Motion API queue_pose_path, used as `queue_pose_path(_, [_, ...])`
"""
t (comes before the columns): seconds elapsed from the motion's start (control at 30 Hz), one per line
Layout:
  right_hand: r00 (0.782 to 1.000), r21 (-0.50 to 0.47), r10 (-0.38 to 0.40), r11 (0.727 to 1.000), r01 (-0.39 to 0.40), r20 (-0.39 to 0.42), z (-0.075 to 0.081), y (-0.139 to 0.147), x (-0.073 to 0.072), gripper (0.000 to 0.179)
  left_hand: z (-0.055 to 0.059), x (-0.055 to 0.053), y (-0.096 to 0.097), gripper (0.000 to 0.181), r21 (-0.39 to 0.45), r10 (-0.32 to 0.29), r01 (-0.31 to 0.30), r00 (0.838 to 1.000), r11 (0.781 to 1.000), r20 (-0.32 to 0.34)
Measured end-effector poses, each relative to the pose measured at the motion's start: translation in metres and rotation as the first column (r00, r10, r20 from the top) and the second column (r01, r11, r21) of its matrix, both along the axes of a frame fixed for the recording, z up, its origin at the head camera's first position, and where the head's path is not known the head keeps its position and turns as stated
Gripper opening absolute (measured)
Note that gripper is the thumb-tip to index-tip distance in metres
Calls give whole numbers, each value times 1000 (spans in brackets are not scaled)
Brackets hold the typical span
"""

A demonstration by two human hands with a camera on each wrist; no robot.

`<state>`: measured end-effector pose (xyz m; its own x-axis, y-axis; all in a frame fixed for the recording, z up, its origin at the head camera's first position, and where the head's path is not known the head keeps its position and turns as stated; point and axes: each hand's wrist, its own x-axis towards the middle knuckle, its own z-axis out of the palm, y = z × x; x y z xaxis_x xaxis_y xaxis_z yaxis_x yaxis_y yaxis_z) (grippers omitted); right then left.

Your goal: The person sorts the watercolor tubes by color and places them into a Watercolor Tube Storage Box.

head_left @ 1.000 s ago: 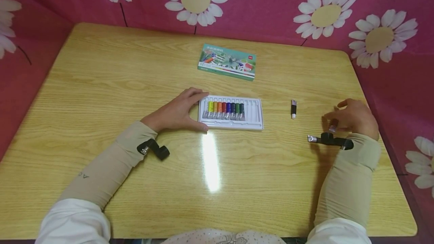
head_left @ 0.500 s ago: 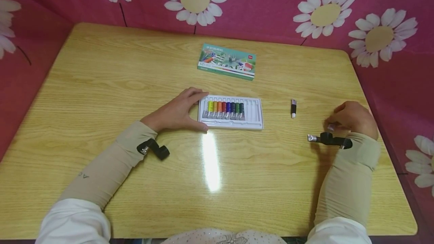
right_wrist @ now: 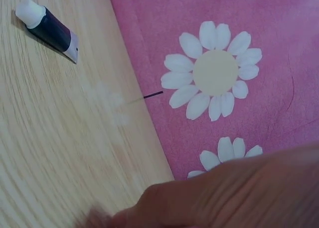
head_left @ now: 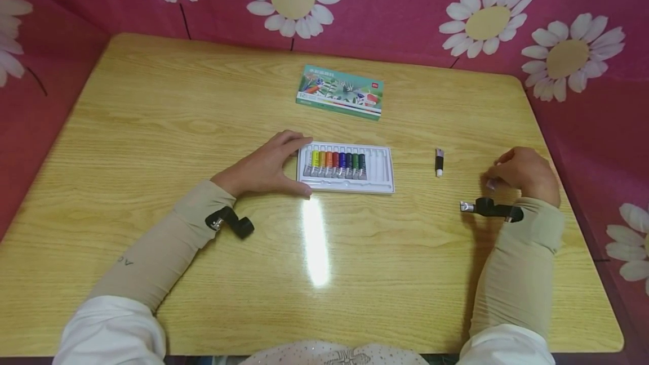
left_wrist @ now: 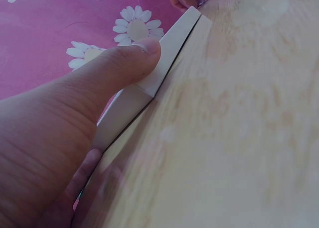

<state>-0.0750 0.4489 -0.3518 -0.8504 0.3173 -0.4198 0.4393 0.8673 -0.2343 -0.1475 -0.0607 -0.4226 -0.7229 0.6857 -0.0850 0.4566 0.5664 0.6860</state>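
Observation:
A white tray (head_left: pixel 351 186) lies on the table in the head view, with several small paint tubes in a row, from white and yellow to dark green. Bare moulded grooves show at its right end. My left hand (head_left: pixel 266 167) holds the tray's left end, thumb on the near side and fingers on the far side; the left wrist view shows the thumb (left_wrist: pixel 134 61) on the white wall. At the right, my right hand (head_left: pixel 527 173) pinches a small paint tube, whose pale end (head_left: pixel 490 183) peeks out below the fingers; the rest is hidden.
One black paint tube (head_left: pixel 439 163) with a white cap lies between the tray and my right hand. Behind the tray is a green printed paint box (head_left: pixel 339 92). A pink flowered cloth (head_left: pixel 385 10) borders the table (head_left: pixel 203 100) at the back and sides.
My right hand has turned and shifted slightly left, and the brownish tube seen in its fingers earlier is now mostly covered. My left hand and the tray have stayed put.

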Motion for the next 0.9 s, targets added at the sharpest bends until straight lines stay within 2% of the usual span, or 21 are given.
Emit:
queue_pose_path(0.17, [1000,0,-12,1000,12,-14,1,-4,-2,52,1,0,0,116,1,2,-2,1000,1000,10])
queue_pose_path(0.4, [999,-59,9,998,-11,-37,0,-9,-6,52,1,0,0,116,0,2,-2,1000,1000,14])
queue_pose_path(0.9, [988,-140,-30,990,8,-154,-5,-29,-14,52,0,0,0,116,-8,6,-5,1000,1000,16])
